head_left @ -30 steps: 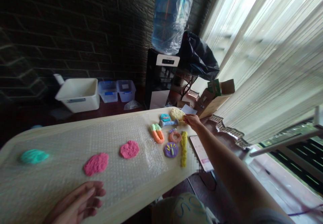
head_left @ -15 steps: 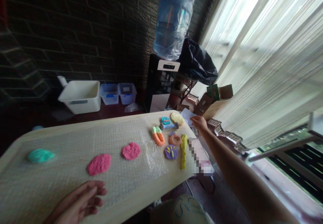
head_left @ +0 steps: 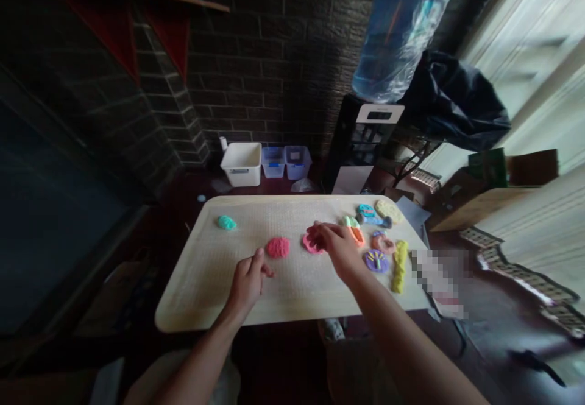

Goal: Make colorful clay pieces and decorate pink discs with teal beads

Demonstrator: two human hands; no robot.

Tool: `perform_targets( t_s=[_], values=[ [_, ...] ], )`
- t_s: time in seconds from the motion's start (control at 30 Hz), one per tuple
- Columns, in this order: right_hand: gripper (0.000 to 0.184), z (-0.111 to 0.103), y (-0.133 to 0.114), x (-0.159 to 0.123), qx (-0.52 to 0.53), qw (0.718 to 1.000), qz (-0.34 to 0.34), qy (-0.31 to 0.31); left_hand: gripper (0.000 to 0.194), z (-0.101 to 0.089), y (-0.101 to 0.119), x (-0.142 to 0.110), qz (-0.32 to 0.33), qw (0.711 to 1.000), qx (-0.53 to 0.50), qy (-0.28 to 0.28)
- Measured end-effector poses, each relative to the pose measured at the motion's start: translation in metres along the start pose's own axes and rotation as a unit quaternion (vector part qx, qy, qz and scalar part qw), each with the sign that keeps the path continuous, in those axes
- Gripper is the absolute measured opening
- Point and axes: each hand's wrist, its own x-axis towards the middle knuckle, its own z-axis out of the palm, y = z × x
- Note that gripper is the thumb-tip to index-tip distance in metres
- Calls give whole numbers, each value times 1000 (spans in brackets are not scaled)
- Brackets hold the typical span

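Observation:
My left hand (head_left: pixel 249 278) hovers over the near side of the table (head_left: pixel 192 295), thumb raised and fingers apart, holding nothing. Just beyond it lies a flattened pink clay lump (head_left: pixel 278 247). My right hand (head_left: pixel 336 243) is over a second pink clay piece (head_left: pixel 311 242), its fingers curled down and drawn together. What they pinch, if anything, is hidden, and I cannot tell whether they touch the clay. To the right of this hand sits an orange and green clay curve (head_left: pixel 354 233), partly covered by it. A teal clay lump (head_left: pixel 226 221) lies far left.
More clay shapes sit at the table's right end: a purple disc (head_left: pixel 376 261), an orange ring (head_left: pixel 382 243), a yellow twisted strip (head_left: pixel 400 266) and a grey dumbbell shape (head_left: pixel 375 220). Behind stand a water dispenser (head_left: pixel 361 143), a white bin (head_left: pixel 242 164) and blue bins (head_left: pixel 297 162).
My right hand has come from beyond the table's right end, by the white paper, to the right-hand pink clay piece. The view has swung left, and my left hand is nearer the other pink lump.

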Motion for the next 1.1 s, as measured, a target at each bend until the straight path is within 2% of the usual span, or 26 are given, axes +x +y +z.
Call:
perform_targets(
  t_s=[0.1,0.17,0.23,0.33,0.43,0.57,0.63,0.67,0.77,0.87,0.97,1.1],
  values=[
    [43,49,27,-8,0,999,18,-46,41,-9,4,-2,16,1000,-6,-11],
    [40,64,46,-8,-24,998,23,-61,42,-19,5,-4,21,999,-3,-27],
    [36,68,61,-4,-59,996,11,-62,43,-30,3,-2,7,1000,2,-13],
    [32,65,70,7,-117,992,-24,-38,36,-44,-5,7,25,1000,18,3],
    [29,64,69,14,-154,986,-54,-18,35,-52,-11,19,16,999,37,-1],
    [22,58,65,17,-151,986,-74,-6,24,-67,1,38,77,988,131,12],
    [22,49,64,18,-133,988,-75,5,24,-80,11,51,126,965,231,13],
    [25,44,64,20,-123,990,-71,13,24,-88,16,58,159,942,295,18],
    [30,29,66,24,-99,993,-58,34,30,-115,27,83,186,904,382,35],
    [30,18,68,25,-87,994,-55,42,43,-136,30,105,199,873,445,18],
    [29,16,67,22,-88,993,-55,49,52,-142,26,124,217,849,479,-41],
    [30,18,66,20,-102,992,-56,45,55,-136,15,147,235,827,500,-100]
  ],
)
